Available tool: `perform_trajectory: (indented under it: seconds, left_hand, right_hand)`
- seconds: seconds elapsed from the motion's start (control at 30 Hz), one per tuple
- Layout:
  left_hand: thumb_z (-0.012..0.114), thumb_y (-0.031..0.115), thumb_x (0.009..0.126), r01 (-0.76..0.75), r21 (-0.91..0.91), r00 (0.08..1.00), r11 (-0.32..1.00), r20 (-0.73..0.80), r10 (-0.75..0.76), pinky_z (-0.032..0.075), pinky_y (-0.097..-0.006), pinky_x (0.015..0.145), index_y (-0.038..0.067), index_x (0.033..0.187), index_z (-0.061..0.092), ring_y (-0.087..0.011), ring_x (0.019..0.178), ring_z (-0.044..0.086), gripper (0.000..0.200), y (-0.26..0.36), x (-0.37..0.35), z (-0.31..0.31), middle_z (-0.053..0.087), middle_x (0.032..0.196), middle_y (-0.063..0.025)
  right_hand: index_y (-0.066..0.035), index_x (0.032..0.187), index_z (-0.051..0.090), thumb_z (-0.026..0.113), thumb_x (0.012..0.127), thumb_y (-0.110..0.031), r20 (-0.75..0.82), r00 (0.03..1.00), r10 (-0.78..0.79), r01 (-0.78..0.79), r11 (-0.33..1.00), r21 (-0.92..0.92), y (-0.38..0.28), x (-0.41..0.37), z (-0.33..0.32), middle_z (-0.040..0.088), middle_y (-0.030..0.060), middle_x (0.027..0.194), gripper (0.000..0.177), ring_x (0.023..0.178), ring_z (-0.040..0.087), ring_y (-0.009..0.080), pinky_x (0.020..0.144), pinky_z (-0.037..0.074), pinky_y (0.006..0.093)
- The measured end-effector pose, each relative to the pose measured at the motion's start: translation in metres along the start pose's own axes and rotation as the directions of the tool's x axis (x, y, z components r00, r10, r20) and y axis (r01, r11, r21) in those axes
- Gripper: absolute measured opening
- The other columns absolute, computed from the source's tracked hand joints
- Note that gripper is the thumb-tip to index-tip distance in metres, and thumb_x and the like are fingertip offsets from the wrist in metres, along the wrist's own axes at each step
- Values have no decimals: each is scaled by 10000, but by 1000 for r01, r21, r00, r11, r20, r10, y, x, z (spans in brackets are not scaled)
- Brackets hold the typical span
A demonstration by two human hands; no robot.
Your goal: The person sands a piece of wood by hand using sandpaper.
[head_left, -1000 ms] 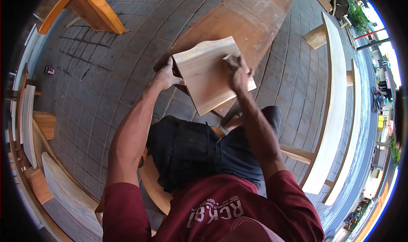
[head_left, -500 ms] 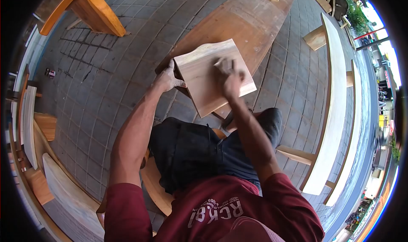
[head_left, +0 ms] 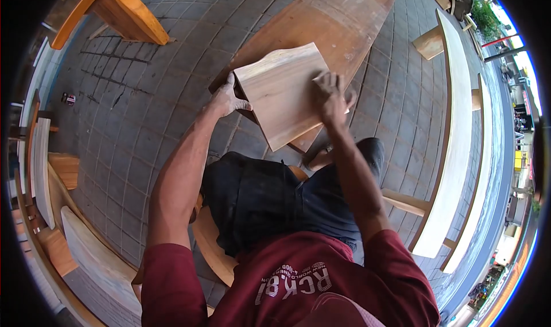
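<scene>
Right hand point(head_left: 332, 100) curled over the wooden board point(head_left: 281, 91), left hand point(head_left: 225, 100) at its side

Whether the right fingers hold anything, I cannot tell. Left thumb and forefinger spread wide along the left edge; with the rest hidden, their grip is unclear. The board overhangs the near end of the bench point(head_left: 338, 25). Rubbing well should call for level pressure along the grain and a steady left hand against sliding. Its face is pale tan, softly streaked, with a wavy far edge.
</scene>
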State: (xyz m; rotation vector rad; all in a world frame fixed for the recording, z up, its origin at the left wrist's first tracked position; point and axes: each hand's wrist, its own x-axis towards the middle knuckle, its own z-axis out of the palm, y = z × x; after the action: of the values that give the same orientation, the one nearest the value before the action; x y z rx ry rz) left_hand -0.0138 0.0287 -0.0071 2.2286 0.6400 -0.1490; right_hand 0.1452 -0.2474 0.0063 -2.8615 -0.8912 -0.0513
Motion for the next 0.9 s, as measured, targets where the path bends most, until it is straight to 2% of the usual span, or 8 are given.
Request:
perform_trajectory:
  seconds: [0.03, 0.17, 0.27, 0.33, 0.4, 0.53, 0.73, 0.9]
  left_hand:
    - [972, 434, 481, -3, 5, 1000, 1000, -4, 3, 401, -399, 1098, 13, 1568, 59, -372, 1339, 474, 1480, -1, 0, 0, 506, 1411, -283]
    - [970, 423, 499, 67, -6, 997, 998, 49, -67, 400, -395, 1102, 17, 1568, 51, -364, 1334, 477, 1468, 9, -3, -5, 509, 1414, -272]
    - [967, 402, 527, -19, -3, 1000, 1000, 10, 19, 403, -399, 1098, 18, 1568, 41, -359, 1330, 481, 1445, 3, -4, -1, 510, 1414, -269]
    - [971, 377, 528, 7, -15, 1000, 1000, 14, -7, 403, -403, 1096, 22, 1568, 46, -359, 1333, 480, 1437, 10, -10, -3, 508, 1413, -276]
    - [977, 369, 512, 28, -49, 999, 998, 20, -27, 404, -405, 1096, 24, 1568, 52, -362, 1334, 479, 1446, 7, -8, -3, 508, 1412, -279]
    - [981, 356, 494, 1, -60, 1000, 998, 14, 0, 404, -413, 1095, 28, 1568, 61, -368, 1337, 475, 1452, 6, -3, -2, 506, 1413, -281]
    - [990, 348, 477, -74, -103, 997, 992, -3, 74, 412, -402, 1085, 41, 1573, 52, -348, 1312, 487, 1474, -4, 0, 2, 506, 1421, -258]
    - [987, 372, 480, -30, -61, 999, 998, 10, 31, 417, -400, 1075, 37, 1571, 45, -345, 1319, 483, 1480, 4, -4, 0, 512, 1415, -261]
  right_hand:
    - [-273, 1442, 509, 530, 795, -44, -258, 951, -169, 254, 904, 345, 2, -19, 44, 363, 71, 1584, 687, 1506, 237, 262, 1157, 113, 568]
    - [-243, 1411, 535, 504, 953, -202, -79, 845, -529, 526, 795, 303, -107, -97, 21, 329, 24, 1608, 461, 1511, 234, 231, 1188, 158, 538]
    - [-289, 1388, 557, 494, 981, -259, -100, 798, -594, 588, 733, 342, -88, -95, 11, 340, -3, 1603, 412, 1503, 251, 194, 1206, 166, 484]
    - [-309, 1361, 583, 470, 998, -263, -31, 805, -592, 584, 782, 217, -41, -72, 2, 343, -15, 1601, 383, 1508, 237, 206, 1210, 147, 460]
    - [-314, 1341, 606, 454, 1004, -253, -34, 939, -343, 324, 844, 429, 13, -43, 11, 339, -13, 1604, 374, 1513, 226, 209, 1193, 114, 517]
    - [-276, 1381, 567, 518, 963, -221, -140, 990, -22, 31, 998, 60, 17, -24, 6, 374, 40, 1581, 425, 1506, 240, 257, 1123, 102, 633]
    - [-257, 1431, 507, 632, 830, -222, -134, 877, -462, 470, 765, 439, -108, -116, 21, 356, 6, 1592, 615, 1512, 225, 224, 1202, 126, 550]
    - [-241, 1408, 543, 614, 857, -201, -149, 864, -481, 504, 830, 239, -18, -95, 12, 388, -4, 1577, 557, 1505, 244, 208, 1204, 126, 537]
